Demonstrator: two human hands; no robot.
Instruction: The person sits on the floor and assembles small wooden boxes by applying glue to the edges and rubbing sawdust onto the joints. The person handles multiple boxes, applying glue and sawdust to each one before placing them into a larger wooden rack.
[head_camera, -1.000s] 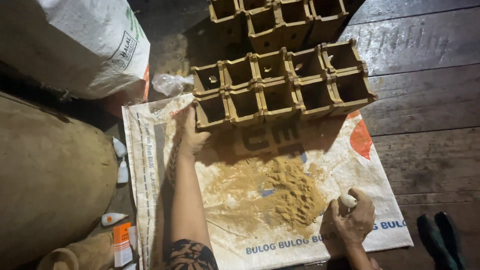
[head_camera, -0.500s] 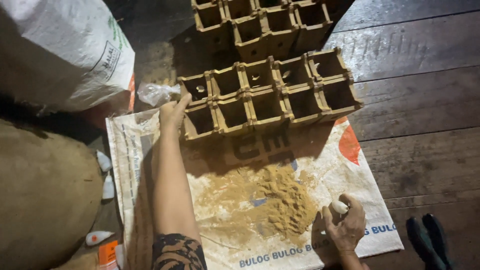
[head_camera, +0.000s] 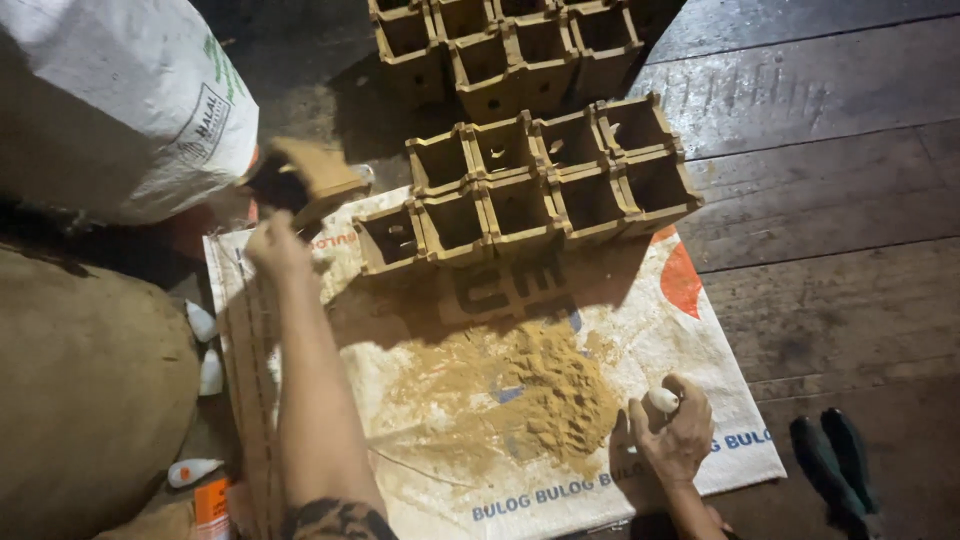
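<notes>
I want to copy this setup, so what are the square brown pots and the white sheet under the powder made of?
The square brown pots look like pressed fibre or pulp: matte, thick-walled, rough-edged, though the dim light leaves it open. The left hand holds one lifted brown pot. The white printed sheet looks like woven plastic sacking, creased and slightly glossy.

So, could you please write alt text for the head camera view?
Seen from above, a person's left hand lifts one square brown pot away from a cluster of matching pots, while the right hand holds a small white object beside a pile of tan powder on a flattened white sack over dark floorboards.
</notes>
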